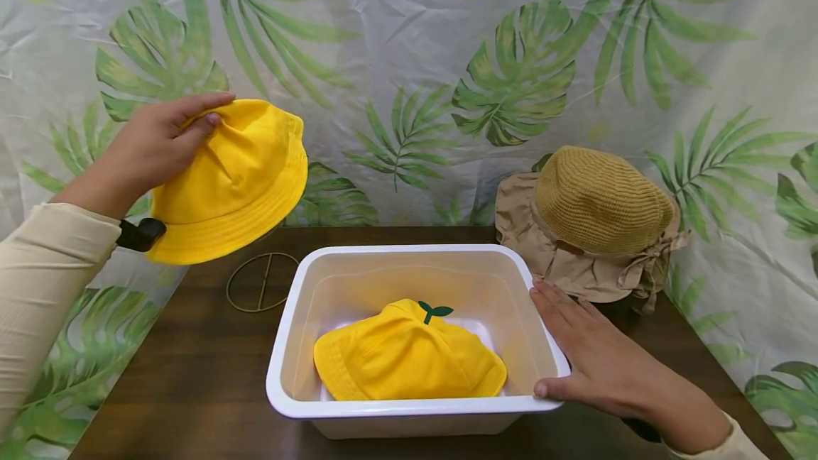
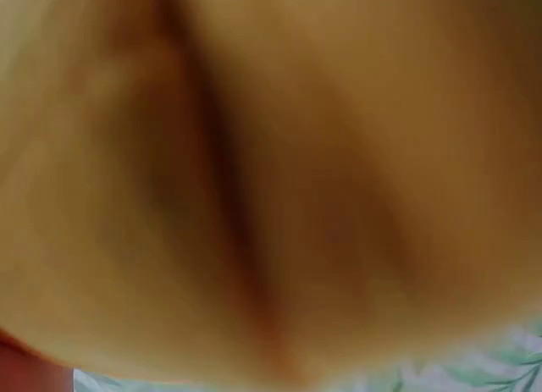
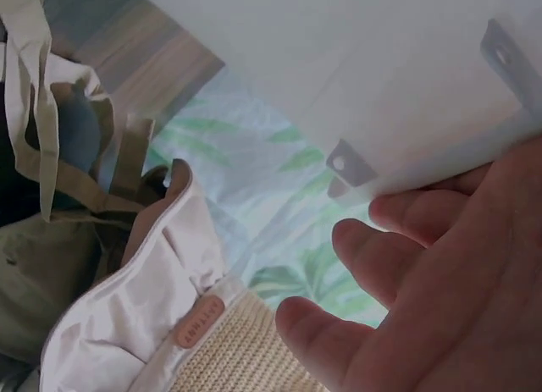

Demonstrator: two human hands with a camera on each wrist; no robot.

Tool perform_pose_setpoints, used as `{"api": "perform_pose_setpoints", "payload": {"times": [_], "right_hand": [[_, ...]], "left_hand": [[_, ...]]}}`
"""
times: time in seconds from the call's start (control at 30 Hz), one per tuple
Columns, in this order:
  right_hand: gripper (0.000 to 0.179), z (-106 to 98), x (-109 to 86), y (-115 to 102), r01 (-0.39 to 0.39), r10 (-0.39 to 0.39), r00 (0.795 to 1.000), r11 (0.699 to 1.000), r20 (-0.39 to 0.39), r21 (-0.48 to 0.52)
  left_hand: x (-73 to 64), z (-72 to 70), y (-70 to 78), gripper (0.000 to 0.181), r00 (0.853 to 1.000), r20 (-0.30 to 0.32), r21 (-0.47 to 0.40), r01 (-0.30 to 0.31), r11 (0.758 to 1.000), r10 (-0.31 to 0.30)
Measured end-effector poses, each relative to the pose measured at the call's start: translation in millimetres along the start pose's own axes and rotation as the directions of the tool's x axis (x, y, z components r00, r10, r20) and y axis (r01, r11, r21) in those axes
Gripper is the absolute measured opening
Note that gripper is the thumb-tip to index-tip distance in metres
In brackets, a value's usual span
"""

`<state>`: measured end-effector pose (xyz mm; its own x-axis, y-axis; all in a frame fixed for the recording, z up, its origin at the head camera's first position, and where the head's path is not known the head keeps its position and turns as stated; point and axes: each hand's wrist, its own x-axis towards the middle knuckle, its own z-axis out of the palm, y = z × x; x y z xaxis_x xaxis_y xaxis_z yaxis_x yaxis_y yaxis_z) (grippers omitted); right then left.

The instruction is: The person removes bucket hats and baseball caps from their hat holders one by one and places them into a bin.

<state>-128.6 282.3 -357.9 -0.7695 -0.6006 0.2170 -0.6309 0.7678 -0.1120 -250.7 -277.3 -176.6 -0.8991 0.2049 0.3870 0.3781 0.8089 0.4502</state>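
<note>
My left hand [image 1: 162,135] pinches a yellow bucket hat [image 1: 239,183] by its crown, up in the air left of the white plastic tub [image 1: 415,409]. Blurred, close yellow-brown fabric [image 2: 356,155] fills most of the left wrist view. A second yellow hat [image 1: 409,353], with a green sprout on top, lies inside the tub. At the tub's right side rests my right hand [image 1: 607,353], fingers extended along the outer wall and thumb on the rim near the front corner. In the right wrist view its fingers [image 3: 381,256] lie beside the tub's wall [image 3: 339,62].
At the back right sits a tan knit-crowned hat [image 1: 601,197] with a wide beige fabric brim and a tied bow. A round wire ring stand [image 1: 260,304] stands behind the tub's left side on the dark wooden table [image 1: 192,375]. Leaf-patterned cloth [image 1: 409,77] hangs behind.
</note>
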Motion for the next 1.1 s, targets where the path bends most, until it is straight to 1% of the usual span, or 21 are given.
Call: {"api": "perform_pose_setpoints", "payload": {"times": [0.1, 0.2, 0.3, 0.37, 0.43, 0.5, 0.6, 0.7, 0.87, 1.03, 1.1], "right_hand": [[0.116, -1, 1.5, -1, -0.002, 0.002, 1.000, 1.000, 0.009, -0.008], [0.115, -2, 2.3, -1, -0.001, 0.001, 1.000, 1.000, 0.012, -0.019], [0.113, -1, 1.7, -1, -0.009, 0.009, 1.000, 1.000, 0.016, -0.018], [0.114, 0, 1.3, -1, -0.004, 0.004, 1.000, 1.000, 0.011, -0.021], [0.114, 0, 0.9, -1, 0.002, -0.002, 1.000, 1.000, 0.007, -0.018], [0.114, 0, 0.7, -1, 0.006, -0.006, 1.000, 1.000, 0.004, -0.018], [0.113, 0, 0.3, -2, 0.010, -0.010, 1.000, 1.000, 0.002, -0.012], [0.113, -1, 0.3, -3, 0.014, -0.014, 1.000, 1.000, -0.002, -0.009], [0.114, -1, 0.2, -3, 0.019, -0.019, 1.000, 1.000, -0.007, -0.007], [0.114, -1, -0.1, -2, 0.017, -0.017, 1.000, 1.000, -0.004, -0.001], [0.114, -1, -0.3, -1, 0.014, -0.013, 1.000, 1.000, -0.004, 0.006]], "left_hand": [[-1.2, 3.0, 8.4, 0.043, 0.999, -0.001, 0.004, -0.051, 0.999, 0.051], [-1.3, 4.9, 14.8, 0.042, 0.995, 0.011, 0.022, -0.104, 0.994, 0.103], [-1.2, 4.3, 19.7, 0.042, 0.988, 0.025, 0.040, -0.152, 0.988, 0.151], [-1.2, 2.1, 21.1, 0.042, 0.986, 0.020, 0.056, -0.168, 0.984, 0.167], [-1.1, -1.6, 20.9, 0.041, 0.986, 0.006, 0.068, -0.167, 0.984, 0.167], [-0.7, -6.4, 19.4, 0.041, 0.988, -0.015, 0.073, -0.153, 0.986, 0.154], [0.0, -14.0, 15.8, 0.040, 0.989, -0.046, 0.061, -0.140, 0.988, 0.143], [0.2, -21.3, 13.8, 0.040, 0.986, -0.078, 0.088, -0.140, 0.986, 0.147], [0.2, -31.1, 13.5, 0.040, 0.982, -0.126, 0.140, -0.121, 0.983, 0.139], [0.4, -37.4, 11.3, 0.039, 0.978, -0.154, 0.164, -0.117, 0.979, 0.143], [1.0, -39.8, 9.2, 0.040, 0.979, -0.154, 0.163, -0.106, 0.981, 0.132]]}}
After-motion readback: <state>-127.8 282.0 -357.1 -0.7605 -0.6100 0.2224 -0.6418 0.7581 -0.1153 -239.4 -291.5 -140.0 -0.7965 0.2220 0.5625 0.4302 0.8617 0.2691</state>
